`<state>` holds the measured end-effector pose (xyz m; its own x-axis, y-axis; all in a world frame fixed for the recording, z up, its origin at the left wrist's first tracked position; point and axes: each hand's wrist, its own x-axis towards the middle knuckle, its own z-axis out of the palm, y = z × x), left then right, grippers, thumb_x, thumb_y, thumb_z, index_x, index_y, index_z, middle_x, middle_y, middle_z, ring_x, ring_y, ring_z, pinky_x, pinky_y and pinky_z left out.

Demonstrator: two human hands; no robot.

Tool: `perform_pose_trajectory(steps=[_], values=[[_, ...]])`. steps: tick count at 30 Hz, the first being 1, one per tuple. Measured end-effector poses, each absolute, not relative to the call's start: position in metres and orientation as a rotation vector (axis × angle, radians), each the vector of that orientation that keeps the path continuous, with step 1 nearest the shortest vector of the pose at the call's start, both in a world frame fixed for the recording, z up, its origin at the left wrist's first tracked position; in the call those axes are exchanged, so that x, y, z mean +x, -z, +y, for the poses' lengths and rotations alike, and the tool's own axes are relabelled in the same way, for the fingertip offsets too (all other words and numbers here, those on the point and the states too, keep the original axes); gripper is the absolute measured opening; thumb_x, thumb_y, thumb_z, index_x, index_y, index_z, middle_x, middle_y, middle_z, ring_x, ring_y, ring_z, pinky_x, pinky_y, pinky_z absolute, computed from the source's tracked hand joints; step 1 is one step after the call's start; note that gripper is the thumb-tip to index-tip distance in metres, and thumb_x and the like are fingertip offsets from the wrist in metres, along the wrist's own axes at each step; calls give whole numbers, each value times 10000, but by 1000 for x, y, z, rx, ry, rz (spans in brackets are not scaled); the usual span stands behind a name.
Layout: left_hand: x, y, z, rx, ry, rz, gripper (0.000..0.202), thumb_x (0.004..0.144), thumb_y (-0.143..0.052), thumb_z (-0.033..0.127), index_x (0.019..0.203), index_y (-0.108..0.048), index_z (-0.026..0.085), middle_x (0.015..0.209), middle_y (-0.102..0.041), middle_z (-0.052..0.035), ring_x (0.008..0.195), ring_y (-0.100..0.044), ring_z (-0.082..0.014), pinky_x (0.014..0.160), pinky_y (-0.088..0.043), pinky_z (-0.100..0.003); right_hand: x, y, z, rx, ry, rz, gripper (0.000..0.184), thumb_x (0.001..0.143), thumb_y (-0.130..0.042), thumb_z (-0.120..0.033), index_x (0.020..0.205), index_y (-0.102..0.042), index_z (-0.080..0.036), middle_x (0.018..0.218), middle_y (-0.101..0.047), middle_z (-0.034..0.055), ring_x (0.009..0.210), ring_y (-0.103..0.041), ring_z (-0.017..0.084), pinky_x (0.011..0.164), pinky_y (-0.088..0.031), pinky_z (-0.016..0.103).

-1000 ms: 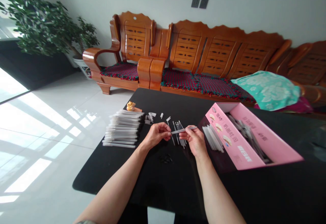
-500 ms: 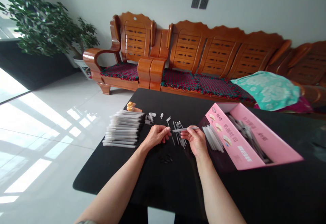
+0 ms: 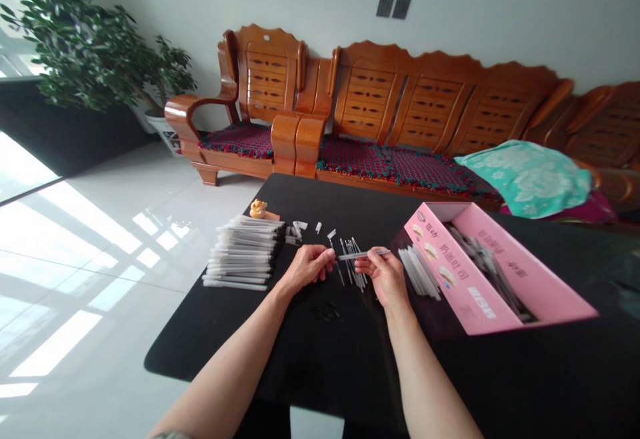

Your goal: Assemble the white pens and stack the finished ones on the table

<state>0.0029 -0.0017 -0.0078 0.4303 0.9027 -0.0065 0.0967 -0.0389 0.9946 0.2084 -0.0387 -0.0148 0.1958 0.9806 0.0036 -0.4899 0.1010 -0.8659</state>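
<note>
Right hand (image 3: 385, 276): thumb and forefinger pinched shut on one end of a clear pen tube (image 3: 363, 253). The tube sits near level above the loose refills (image 3: 353, 264) on the black worktop (image 3: 350, 359), free end toward the left hand (image 3: 309, 266).

Left hand: fingers curled, tips together, just short of the tube. Whether it grips a small part, cannot tell.

Judgement: hold the tube level, meet its end on axis, use light pressure.

Pen stack (image 3: 245, 256) to the left, pink box (image 3: 480, 292) to the right.
</note>
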Motion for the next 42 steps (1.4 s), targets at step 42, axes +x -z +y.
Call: perform_pose_trajectory(steps=[42], values=[[3,10,0,1414,-887,898,448,772,-679,523,959,-651,117,672,-636,-25,457,-558,-88,384,-424,-163,207,14,-40,-883,-1238,-725,281,714,-814,-272,880,-613,-167,712,-745,46,614,-739,212,543,-625,284]])
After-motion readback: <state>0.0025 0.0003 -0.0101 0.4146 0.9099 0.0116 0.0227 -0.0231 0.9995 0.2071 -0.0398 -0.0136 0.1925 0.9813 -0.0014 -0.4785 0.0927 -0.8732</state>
